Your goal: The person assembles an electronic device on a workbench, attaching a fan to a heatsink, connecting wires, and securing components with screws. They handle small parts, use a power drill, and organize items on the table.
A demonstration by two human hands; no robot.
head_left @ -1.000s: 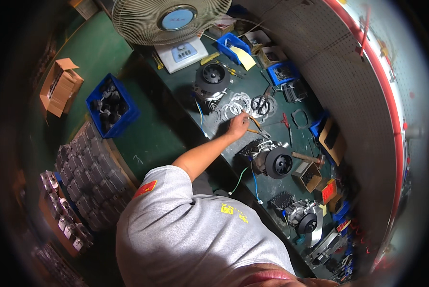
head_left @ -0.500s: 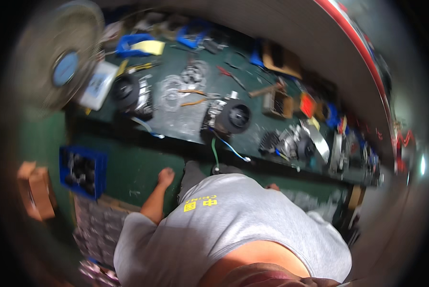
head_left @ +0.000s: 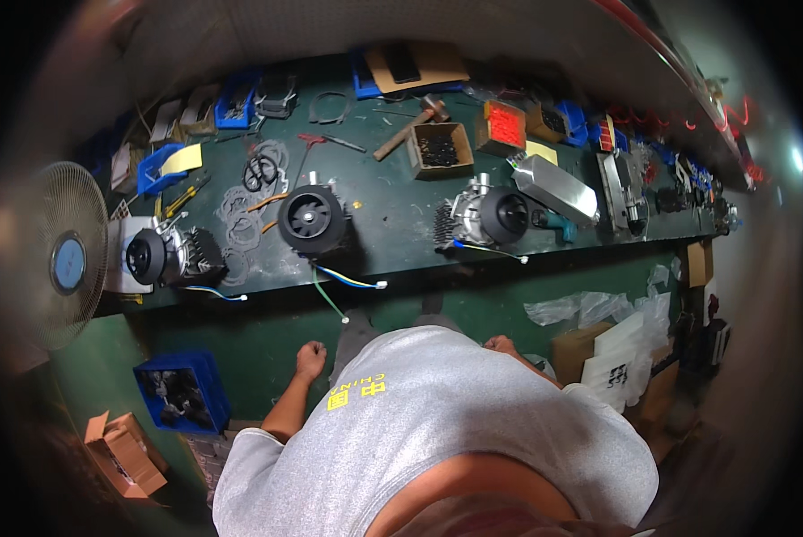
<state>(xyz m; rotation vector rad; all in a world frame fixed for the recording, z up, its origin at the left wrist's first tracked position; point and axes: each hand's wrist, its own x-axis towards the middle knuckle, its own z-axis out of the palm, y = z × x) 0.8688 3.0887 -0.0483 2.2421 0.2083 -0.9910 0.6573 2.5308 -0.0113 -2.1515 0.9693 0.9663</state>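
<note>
Two hands hang low, well apart, short of the workbench.

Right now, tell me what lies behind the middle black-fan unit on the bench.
Two orange handles show at the left of the middle black-fan unit, and a red-handled tool beyond it; the handles' far end is covered.

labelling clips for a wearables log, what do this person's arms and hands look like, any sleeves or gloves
The left hand and right hand are bare, with no gloves visible. A grey T-shirt with yellow print has short sleeves, leaving the left forearm uncovered.
</note>
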